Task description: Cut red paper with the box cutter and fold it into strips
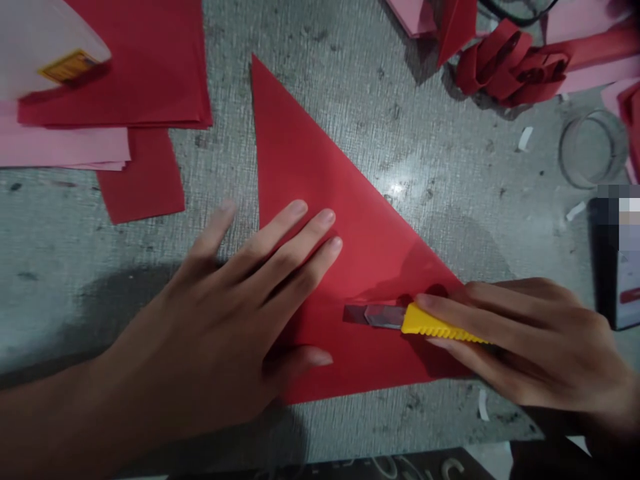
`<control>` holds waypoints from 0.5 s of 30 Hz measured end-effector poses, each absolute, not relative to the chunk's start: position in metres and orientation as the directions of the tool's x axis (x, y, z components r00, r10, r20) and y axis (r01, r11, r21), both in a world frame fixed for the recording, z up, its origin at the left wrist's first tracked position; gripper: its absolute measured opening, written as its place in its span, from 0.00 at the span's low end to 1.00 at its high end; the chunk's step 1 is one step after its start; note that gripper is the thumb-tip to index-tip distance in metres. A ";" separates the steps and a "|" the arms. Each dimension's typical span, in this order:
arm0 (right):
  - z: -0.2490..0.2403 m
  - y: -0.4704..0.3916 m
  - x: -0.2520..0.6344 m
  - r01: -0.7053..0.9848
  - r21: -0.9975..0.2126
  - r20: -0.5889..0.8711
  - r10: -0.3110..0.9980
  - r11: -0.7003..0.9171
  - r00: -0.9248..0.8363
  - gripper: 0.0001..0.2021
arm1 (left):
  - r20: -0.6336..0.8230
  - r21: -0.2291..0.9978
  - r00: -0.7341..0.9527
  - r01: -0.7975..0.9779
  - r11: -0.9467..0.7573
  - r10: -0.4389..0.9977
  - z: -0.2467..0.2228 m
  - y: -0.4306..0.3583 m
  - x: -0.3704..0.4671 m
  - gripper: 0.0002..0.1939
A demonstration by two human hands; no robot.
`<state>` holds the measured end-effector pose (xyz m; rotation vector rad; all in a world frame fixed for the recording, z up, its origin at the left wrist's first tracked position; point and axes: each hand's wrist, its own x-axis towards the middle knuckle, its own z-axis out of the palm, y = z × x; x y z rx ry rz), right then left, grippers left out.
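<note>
A red paper triangle (pixel 320 167) lies flat on the table in front of me, its long slanted edge facing the upper right. Across its left part my left hand (pixel 240 313) rests with fingers stretched and spread, the thumb near the lower edge. My right hand (pixel 535 340) grips a yellow box cutter (pixel 435 323) over the lower right of the paper. The cutter's blade (pixel 375 315) is out and points left toward my left hand. Whether the blade touches the paper I cannot tell. My right hand covers the triangle's right corner.
Stacked red sheets (pixel 165 73), pink sheets (pixel 75 147) and a whitish item (pixel 45 40) with a yellow label lie upper left. Curled red paper strips (pixel 510 67), a roll of clear tape (pixel 593 150) and a phone (pixel 607 267) are at the right. White scraps (pixel 525 138) dot the table.
</note>
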<state>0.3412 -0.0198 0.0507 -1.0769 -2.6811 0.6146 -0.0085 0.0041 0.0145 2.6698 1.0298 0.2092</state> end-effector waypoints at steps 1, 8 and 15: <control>0.051 -0.020 0.341 0.617 -0.443 0.021 0.695 0.651 -0.719 0.16 | 0.041 0.301 0.736 0.636 -0.711 0.676 0.014 0.004 -0.009 0.40; 0.053 -0.020 0.340 0.631 -0.402 0.005 0.690 0.664 -0.724 0.16 | 0.037 0.297 0.738 0.636 -0.712 0.674 0.011 0.003 -0.009 0.41; 0.065 -0.024 0.338 0.634 -0.347 -0.061 0.658 0.691 -0.750 0.19 | 0.046 0.304 0.696 0.674 -0.674 0.717 0.007 -0.001 -0.008 0.38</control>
